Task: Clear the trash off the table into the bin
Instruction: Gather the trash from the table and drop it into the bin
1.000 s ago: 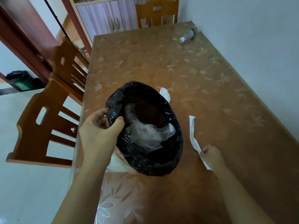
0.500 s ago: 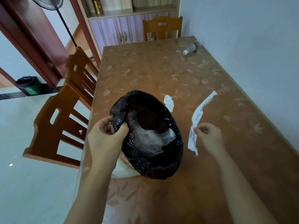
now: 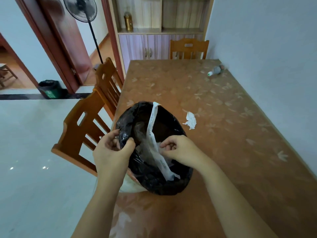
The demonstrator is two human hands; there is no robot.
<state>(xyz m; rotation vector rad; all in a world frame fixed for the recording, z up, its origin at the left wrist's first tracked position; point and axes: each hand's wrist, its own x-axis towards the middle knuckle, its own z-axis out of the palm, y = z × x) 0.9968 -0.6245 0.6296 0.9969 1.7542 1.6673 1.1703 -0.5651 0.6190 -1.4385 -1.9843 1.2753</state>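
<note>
The table [image 3: 231, 152] has the bin [image 3: 171, 188] at its near left edge, mouth tipped toward the person. The left hand [image 3: 111, 152] pinches the bin's rim at nine o'clock, thumb inside, holding the mouth open. The right hand [image 3: 181, 150] hangs over the mouth at three o'clock with its fingers curled against the strip [image 3: 152, 127]; I cannot tell whether they grip it or have let go.

The strip stands slanted in the bin, its foot down at five o'clock and its top poking over the rim at twelve. Being long and light, it probably needs its top pressed below the rim, or it may catch and flip out. A firm left pinch should stop the black lining sagging shut.

Two pieces are not yet cleared. The tissue [image 3: 190, 120] lies near the bin at two o'clock. The bottle [image 3: 215, 71] lies on its side at one o'clock, far down the table by the wall.

The floor bin [image 3: 50, 89] at ten o'clock has a pale mark, unreadable. The bottle's label is blurred. The strip's print is too fine to read.
</note>
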